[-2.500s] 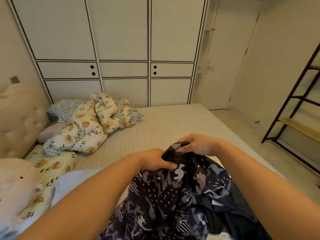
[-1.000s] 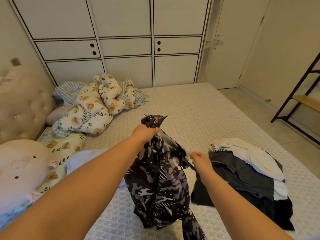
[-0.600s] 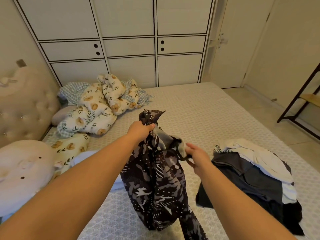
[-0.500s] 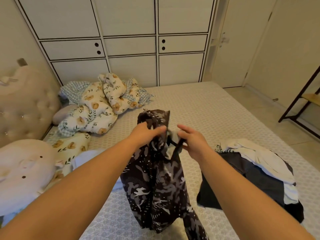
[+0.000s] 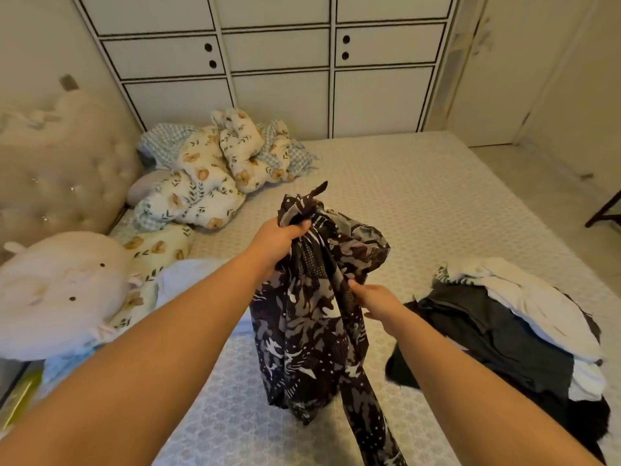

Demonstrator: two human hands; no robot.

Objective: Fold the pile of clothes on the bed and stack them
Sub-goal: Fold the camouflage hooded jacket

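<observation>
Two bare forearms reach forward from the bottom of the head view, over a bed (image 5: pixel 420 210) covered in a pale patterned sheet.

The left hand (image 5: pixel 279 242) is raised in the middle of the view, its arm stretched up from the lower left corner. Its fingers (image 5: pixel 300 227) are curled tight around a bunched top end of a dark garment (image 5: pixel 309 324) printed with grey and white shapes. A short tuft of cloth sticks up above the fist. The rest of the garment hangs down from the hand, and its lower end rests on the bed.

The right hand (image 5: pixel 376 301) sits lower and to the right, its arm coming in from the lower right corner. It touches the right side of the hanging cloth about halfway down. The hand is partly behind the cloth and blurred, so whether its fingers pinch the garment or only lie against it cannot be told.

On the bed to the right of that arm lies a pile of clothes (image 5: pixel 504 331), dark pieces below and white ones on top, apart from the held garment.

At the far left of the bed, a rumpled floral quilt (image 5: pixel 208 183) lies near a padded headboard (image 5: pixel 60 169). A round cream plush pillow (image 5: pixel 57 294) sits nearer on the left. White cupboard doors (image 5: pixel 279 82) stand behind the bed.
</observation>
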